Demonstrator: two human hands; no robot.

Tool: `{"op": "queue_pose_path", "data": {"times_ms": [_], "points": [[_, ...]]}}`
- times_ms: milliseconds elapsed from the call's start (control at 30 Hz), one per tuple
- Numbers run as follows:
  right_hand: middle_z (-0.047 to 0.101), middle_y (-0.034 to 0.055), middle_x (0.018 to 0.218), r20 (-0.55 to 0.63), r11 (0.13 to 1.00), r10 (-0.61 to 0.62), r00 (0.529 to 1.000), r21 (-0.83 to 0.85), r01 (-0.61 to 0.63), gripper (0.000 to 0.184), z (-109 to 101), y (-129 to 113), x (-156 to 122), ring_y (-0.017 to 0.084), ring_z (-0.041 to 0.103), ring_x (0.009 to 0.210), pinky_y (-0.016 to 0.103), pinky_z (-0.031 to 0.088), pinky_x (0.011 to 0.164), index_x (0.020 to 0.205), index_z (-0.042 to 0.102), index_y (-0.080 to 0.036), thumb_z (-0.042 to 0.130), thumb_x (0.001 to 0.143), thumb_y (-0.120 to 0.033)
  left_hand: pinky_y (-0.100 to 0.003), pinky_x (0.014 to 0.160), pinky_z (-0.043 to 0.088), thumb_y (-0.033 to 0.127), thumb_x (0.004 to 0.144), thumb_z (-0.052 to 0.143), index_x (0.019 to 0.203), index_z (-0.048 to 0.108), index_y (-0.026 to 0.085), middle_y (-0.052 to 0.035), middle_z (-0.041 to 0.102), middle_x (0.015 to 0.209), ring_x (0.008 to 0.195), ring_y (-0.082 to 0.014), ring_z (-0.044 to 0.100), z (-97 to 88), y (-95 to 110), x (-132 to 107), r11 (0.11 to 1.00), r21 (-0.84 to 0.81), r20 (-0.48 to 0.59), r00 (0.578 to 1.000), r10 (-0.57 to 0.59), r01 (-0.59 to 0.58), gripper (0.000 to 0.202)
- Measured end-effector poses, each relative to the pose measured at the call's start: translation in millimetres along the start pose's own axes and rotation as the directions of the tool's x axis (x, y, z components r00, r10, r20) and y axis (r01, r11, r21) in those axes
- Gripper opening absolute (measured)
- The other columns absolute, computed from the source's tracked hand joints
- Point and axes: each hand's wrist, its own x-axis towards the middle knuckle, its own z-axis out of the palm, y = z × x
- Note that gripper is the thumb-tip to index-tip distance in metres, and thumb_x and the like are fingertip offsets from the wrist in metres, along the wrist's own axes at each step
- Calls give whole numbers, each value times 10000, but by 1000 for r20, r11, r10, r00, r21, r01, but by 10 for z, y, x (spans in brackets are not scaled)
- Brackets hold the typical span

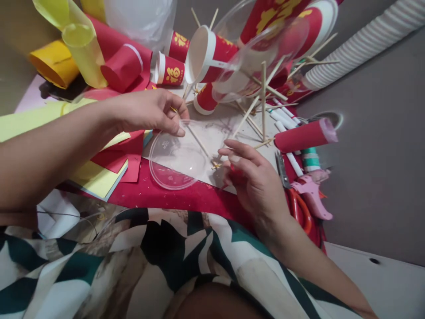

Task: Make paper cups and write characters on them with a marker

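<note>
My left hand (166, 110) is closed, thumb and fingers pinched at the far rim of a round clear plastic lid (175, 166). The lid tilts over the table's front edge. My right hand (254, 177) is to the right of the lid, its fingers curled around something red, mostly hidden in the palm. A thin pointed tip shows near its fingertips, too blurred to name. Between the hands a thin wooden stick (199, 142) lies slanted on the white board (215, 128), with small wooden bits at its near end.
Red paper cups (171, 71) and a frame of wooden sticks (264, 102) with clear lids stand behind. At right are pliers (282, 170), a pink glue gun (312, 195), orange-handled scissors (300, 210) and a ribbed hose (361, 44). Coloured paper (99, 179) lies left.
</note>
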Motion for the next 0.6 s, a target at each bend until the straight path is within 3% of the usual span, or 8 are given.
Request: {"op": "queue_pose_path", "data": {"times_ms": [100,233,333,467,533,600], "points": [[720,-9,896,111,996,87,990,7,-89,421,4,5,-4,63,478,523,201,355,425,988,742,-241,900,615,-356,-242,590,398,97,701,863,805,750,124,-21,631,672,578,-107,576,-2,149,-34,991,-120,34,997,65,-61,157],[651,-13,640,330,993,114,937,-10,-117,357,-5,-8,-46,48,416,464,195,298,432,723,719,-177,908,658,-474,-205,550,426,167,772,858,821,749,88,-13,616,649,539,-71,569,73,245,-13,960,-255,44,991,128,-113,143],[662,-12,652,285,1000,19,958,-4,-19,379,-65,-72,-69,54,441,482,194,321,448,716,713,-182,886,700,-519,-218,610,521,301,810,841,916,764,96,-49,708,727,628,-116,672,141,232,25,916,-393,129,980,149,-87,243],[679,-2,690,236,994,-77,969,-56,93,391,-165,-170,-37,82,498,534,208,401,484,750,717,-188,852,738,-555,-299,786,617,360,750,872,1048,791,119,-136,814,1003,894,-238,789,240,198,18,868,-496,347,924,163,33,392],[658,-6,663,239,988,-123,963,-66,142,394,-192,-201,3,83,485,524,213,409,479,750,721,-185,833,758,-563,-321,842,627,334,743,866,1053,807,137,-137,820,1036,938,-257,797,310,200,-26,828,-559,332,928,169,49,373],[638,-10,643,234,983,-162,959,-43,177,401,-196,-224,44,83,473,510,215,402,463,742,721,-181,827,759,-568,-320,868,627,331,720,870,1055,817,146,-143,819,1067,965,-258,796,393,216,-84,783,-622,242,954,175,14,386]]}}
